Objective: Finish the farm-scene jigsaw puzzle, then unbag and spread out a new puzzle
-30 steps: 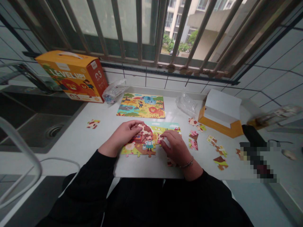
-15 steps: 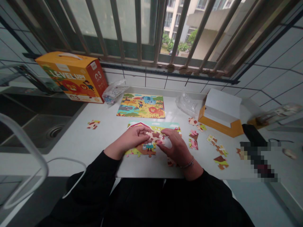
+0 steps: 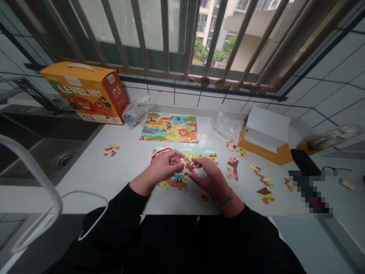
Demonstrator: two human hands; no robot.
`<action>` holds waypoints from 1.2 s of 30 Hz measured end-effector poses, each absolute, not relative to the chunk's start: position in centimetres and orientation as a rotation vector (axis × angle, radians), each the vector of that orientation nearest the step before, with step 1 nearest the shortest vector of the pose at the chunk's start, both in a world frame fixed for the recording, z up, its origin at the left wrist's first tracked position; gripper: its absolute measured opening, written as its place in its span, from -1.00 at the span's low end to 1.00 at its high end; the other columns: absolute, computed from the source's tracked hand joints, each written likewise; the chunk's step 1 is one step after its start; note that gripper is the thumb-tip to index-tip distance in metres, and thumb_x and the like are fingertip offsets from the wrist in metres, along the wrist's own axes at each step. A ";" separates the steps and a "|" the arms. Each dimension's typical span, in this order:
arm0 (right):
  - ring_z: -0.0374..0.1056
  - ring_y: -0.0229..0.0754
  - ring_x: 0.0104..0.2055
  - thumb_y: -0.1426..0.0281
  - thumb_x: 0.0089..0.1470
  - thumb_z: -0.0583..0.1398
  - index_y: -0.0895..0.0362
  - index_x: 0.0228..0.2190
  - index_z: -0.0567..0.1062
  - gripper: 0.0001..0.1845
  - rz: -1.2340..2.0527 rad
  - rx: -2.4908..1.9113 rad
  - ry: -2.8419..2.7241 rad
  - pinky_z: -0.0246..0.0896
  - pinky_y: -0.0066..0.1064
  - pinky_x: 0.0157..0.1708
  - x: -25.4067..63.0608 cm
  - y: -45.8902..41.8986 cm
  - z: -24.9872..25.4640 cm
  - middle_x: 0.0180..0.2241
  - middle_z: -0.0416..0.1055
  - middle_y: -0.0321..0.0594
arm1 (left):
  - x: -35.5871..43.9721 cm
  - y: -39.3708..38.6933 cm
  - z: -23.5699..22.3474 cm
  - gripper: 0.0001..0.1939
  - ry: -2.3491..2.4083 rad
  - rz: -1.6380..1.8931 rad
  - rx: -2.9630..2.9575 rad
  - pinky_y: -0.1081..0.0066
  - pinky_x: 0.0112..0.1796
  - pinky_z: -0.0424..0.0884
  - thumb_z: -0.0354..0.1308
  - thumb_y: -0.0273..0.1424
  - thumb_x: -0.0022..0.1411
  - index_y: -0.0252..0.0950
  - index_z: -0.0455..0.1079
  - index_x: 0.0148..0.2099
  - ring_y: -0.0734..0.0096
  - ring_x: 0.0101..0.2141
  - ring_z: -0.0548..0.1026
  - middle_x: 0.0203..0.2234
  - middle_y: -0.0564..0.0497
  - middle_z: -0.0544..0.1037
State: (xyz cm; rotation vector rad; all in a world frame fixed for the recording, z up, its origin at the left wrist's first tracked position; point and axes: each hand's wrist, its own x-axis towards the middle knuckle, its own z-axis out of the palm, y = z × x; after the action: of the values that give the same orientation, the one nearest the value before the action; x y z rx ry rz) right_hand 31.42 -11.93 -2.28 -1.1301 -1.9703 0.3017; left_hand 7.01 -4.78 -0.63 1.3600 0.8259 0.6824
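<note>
A partly built farm puzzle lies on the white counter in front of me. My left hand and my right hand meet over its middle, fingers pinched together on a loose puzzle piece held between them just above the puzzle. Loose pieces lie scattered to the right of my right hand. One piece peeks out under my right wrist. A finished animal puzzle lies behind the farm puzzle.
An orange puzzle box stands at the back left beside a plastic bag. An open orange-and-white box and crumpled plastic sit at the back right. A sink lies left. Two pieces rest near it.
My left hand slid right off the puzzle's left part, uncovering the red barn roof. Both hands now pinch one piece that was lifted off the puzzle.
</note>
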 end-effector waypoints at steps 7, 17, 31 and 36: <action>0.57 0.03 -0.03 0.20 0.37 0.36 0.02 0.22 0.50 -0.53 0.327 -1.232 -1.879 0.56 -0.05 0.05 31.7 -11.8 -2.7 -0.04 0.61 -0.08 | 7.2 -5.1 0.0 -0.55 0.817 0.717 1.233 0.36 -0.24 0.58 0.54 -0.16 0.21 -0.23 0.37 -0.10 0.41 -0.34 0.65 -0.33 0.05 0.64; 0.56 -0.13 -0.26 0.22 0.38 0.24 0.04 0.02 0.61 -0.73 0.633 -1.300 -1.595 0.54 -0.25 -0.17 32.0 -11.9 -2.1 -0.16 0.64 -0.16 | 7.5 -5.1 -0.3 -0.59 0.838 0.542 1.556 0.38 -0.33 0.46 0.43 -0.02 0.30 -0.26 0.46 -0.22 0.36 -0.38 0.59 -0.37 -0.02 0.67; 0.52 -0.08 -0.34 0.24 0.30 0.22 0.06 -0.11 0.71 -0.71 0.526 -1.635 -1.701 0.46 -0.24 -0.21 33.5 -11.1 -2.4 -0.35 0.66 -0.20 | 7.1 -4.3 -0.4 -0.88 0.980 0.503 2.325 0.32 -0.28 0.25 0.25 -0.38 0.38 -0.23 0.49 -0.27 0.31 -0.38 0.43 -0.42 0.04 0.54; 0.57 -0.05 -0.26 0.23 0.30 0.23 0.06 -0.11 0.72 -0.70 0.500 -1.648 -1.685 0.48 -0.19 -0.14 33.6 -11.0 -2.7 -0.24 0.70 -0.13 | 7.0 -4.3 -0.4 -0.88 0.982 0.484 2.326 0.33 -0.28 0.23 0.24 -0.37 0.40 -0.23 0.50 -0.25 0.30 -0.36 0.44 -0.41 0.03 0.54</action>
State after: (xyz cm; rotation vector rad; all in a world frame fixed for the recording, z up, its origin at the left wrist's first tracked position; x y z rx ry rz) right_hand 33.58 -11.00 -2.71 -1.6476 -1.6851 0.4999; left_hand 7.03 -4.29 -0.42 2.3264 0.9820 0.4841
